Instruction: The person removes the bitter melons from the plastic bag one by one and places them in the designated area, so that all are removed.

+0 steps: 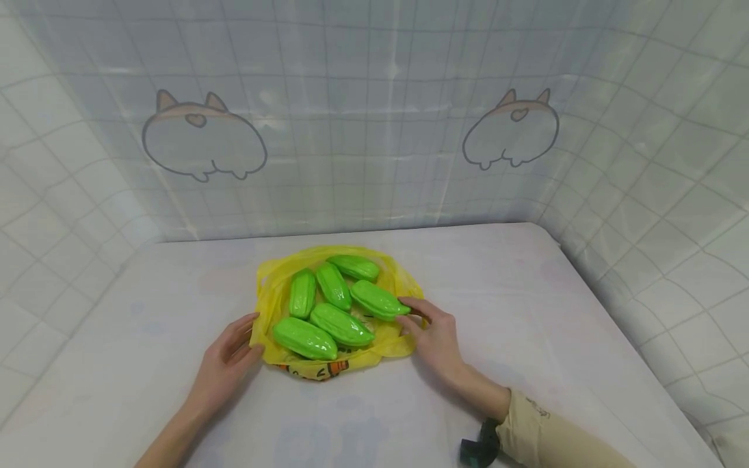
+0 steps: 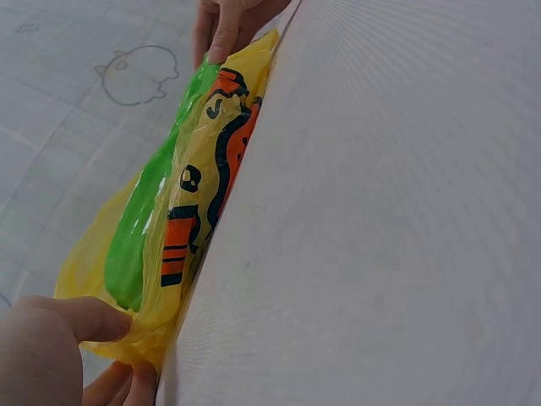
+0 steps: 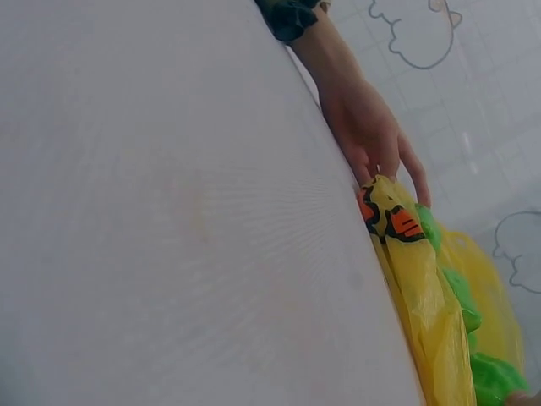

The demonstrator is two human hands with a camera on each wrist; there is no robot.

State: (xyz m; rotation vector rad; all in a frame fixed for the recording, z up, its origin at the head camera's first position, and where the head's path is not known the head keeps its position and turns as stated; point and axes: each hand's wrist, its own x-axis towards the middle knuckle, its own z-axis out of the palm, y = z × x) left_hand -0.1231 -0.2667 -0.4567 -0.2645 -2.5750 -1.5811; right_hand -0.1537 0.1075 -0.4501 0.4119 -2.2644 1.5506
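Note:
A yellow plastic bag [image 1: 386, 348] lies spread on the white-covered table with several glossy, ridged green gourd-like vegetables [image 1: 342, 325] on it. At the bag's left edge, my left hand [image 1: 225, 357] pinches the plastic, thumb [image 2: 101, 320] above and fingers below, as the left wrist view shows. On the right, my right hand [image 1: 435, 338] holds the tapered tip of the rightmost green vegetable [image 1: 377, 300] between thumb and fingers. Dark and orange print [image 2: 177, 245] marks the bag's front side. In the right wrist view only a fingertip of the right hand shows at the lower right corner.
A white cloth [image 1: 497, 279] covers the table. Behind it hangs a grid-patterned curtain [image 1: 363, 130] with two cartoon animal outlines, and similar sheets stand at both sides. A dark strap-like object [image 1: 481, 448] is by the right sleeve's cuff.

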